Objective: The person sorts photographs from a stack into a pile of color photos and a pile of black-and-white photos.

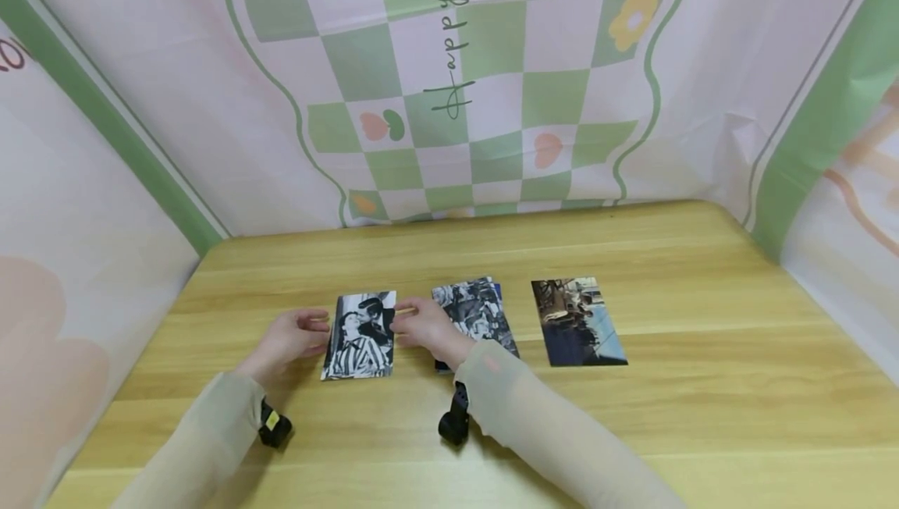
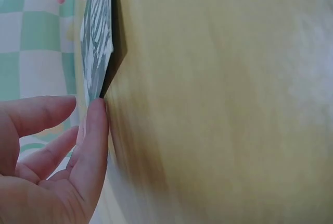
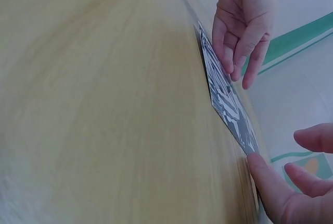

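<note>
A black-and-white photo card (image 1: 358, 347) lies on the table between both hands; it shows two people, one in stripes. My left hand (image 1: 289, 339) is at its left edge, fingers loosely bent and thumb apart, with a fingertip touching the card's edge in the left wrist view. On the opposite side, my right hand (image 1: 428, 328) has its fingers at the right edge; in the right wrist view one fingertip meets the card (image 3: 226, 94). Neither hand curls round it. Under the right hand and wrist, a small stack of photo cards (image 1: 481, 314) is partly hidden.
To the right lies a colour photo card (image 1: 579, 329) with dark and blue areas. All the cards are on a wooden table (image 1: 702, 384). A printed cloth (image 1: 492, 103) with green checks hangs behind the table's far edge. Each wrist wears a black camera (image 1: 455, 423).
</note>
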`<state>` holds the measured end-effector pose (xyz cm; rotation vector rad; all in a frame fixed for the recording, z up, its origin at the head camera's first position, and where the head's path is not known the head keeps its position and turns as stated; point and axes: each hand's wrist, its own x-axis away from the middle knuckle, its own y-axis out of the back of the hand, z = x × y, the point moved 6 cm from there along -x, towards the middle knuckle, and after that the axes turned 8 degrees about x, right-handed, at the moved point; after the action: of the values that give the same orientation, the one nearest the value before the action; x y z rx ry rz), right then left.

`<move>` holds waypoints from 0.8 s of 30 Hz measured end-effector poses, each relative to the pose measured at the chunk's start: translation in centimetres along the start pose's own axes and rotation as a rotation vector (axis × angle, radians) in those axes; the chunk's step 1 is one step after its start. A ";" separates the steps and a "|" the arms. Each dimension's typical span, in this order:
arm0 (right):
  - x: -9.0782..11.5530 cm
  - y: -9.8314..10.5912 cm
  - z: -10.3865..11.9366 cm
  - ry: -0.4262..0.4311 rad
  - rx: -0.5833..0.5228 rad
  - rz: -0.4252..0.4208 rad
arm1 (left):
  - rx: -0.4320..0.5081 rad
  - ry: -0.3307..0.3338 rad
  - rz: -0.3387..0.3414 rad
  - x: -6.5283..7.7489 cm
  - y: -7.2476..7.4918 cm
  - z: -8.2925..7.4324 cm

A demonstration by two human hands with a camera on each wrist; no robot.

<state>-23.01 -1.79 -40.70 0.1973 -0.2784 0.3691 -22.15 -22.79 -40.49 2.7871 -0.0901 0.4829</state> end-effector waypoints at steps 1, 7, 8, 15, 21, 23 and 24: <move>0.0 0.0 0.0 -0.001 -0.004 0.000 | -0.001 0.000 0.002 0.0 0.0 0.0; 0.0 0.1 0.2 0.006 -0.020 0.002 | -0.002 0.015 0.003 0.2 0.2 -0.3; 0.0 0.1 0.2 0.010 -0.022 0.005 | -0.002 0.018 0.001 0.2 0.2 -0.3; 0.2 0.6 0.8 0.051 -0.025 0.031 | -0.018 -0.002 0.016 0.3 -0.1 -0.9; 0.8 1.7 1.3 0.071 -0.038 0.037 | 0.001 -0.032 0.046 0.7 -1.0 -2.0; 1.1 2.3 1.5 0.076 -0.050 0.044 | 0.024 -0.045 0.057 0.9 -1.5 -2.5; 1.2 2.5 1.6 0.082 -0.049 0.049 | 0.031 -0.051 0.059 0.9 -1.7 -2.7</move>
<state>-23.29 0.54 -38.51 0.1272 -0.2118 0.4170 -21.97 -20.34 -38.30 2.8343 -0.1781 0.4308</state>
